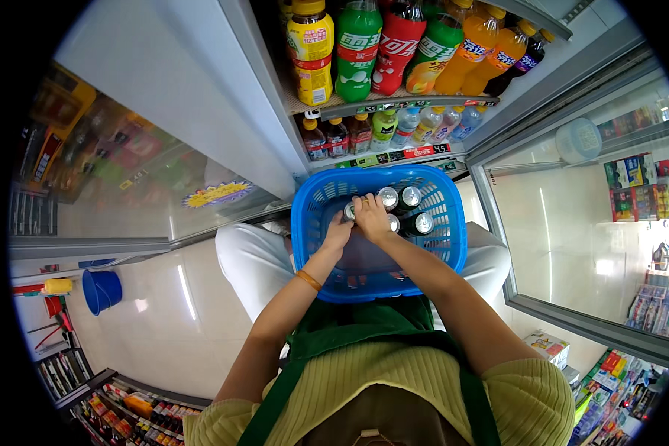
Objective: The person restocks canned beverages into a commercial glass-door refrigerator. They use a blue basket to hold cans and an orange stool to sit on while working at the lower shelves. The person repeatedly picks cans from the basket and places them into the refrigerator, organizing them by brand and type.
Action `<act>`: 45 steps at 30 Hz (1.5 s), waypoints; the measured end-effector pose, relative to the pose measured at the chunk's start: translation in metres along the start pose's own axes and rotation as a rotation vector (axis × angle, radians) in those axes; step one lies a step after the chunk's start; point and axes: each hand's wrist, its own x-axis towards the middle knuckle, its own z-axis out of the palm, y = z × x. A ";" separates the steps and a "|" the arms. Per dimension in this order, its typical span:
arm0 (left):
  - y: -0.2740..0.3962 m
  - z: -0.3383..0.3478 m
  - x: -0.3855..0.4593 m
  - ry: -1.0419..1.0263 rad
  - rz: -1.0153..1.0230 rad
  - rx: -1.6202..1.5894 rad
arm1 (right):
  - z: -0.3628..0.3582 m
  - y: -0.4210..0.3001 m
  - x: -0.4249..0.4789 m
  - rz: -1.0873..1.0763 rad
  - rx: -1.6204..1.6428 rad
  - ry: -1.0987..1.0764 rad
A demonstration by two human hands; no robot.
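Observation:
A blue plastic shopping basket (380,174) stands before me between my knees. Inside it, my left hand (339,229) grips a drink can (349,211) from the left side, with its metal lid facing up. My right hand (371,216) reaches in beside it, its fingers bent over the can's right edge; what lies under its palm is hidden. Right of this hand several more cans are grouped, among them a dark can (418,224) leaning over and another dark can (410,198) at the back. Bare basket floor (362,256) shows nearer to me.
An opened drinks cooler faces me, with large soda bottles (359,53) on one shelf (401,104) and small bottles (384,129) below. Its glass door (557,234) is swung out on the right. Cooler glass (200,192) borders the left. A blue bucket (101,292) stands on the tiled floor.

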 end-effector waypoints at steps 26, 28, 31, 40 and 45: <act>0.475 0.209 -0.153 -0.030 1.787 0.632 | -0.547 0.273 0.158 0.274 0.100 1.063; 0.484 0.242 -0.133 0.070 1.799 0.727 | -0.544 0.313 0.175 0.361 0.055 0.901; 0.487 0.246 -0.122 -0.248 1.504 0.595 | -0.524 0.318 0.184 0.292 0.090 0.817; 0.454 0.247 -0.122 0.066 1.765 0.873 | -0.501 0.268 0.129 0.146 0.323 1.229; 0.439 0.251 -0.172 -0.198 1.643 0.478 | -0.489 0.226 0.036 0.004 0.051 1.273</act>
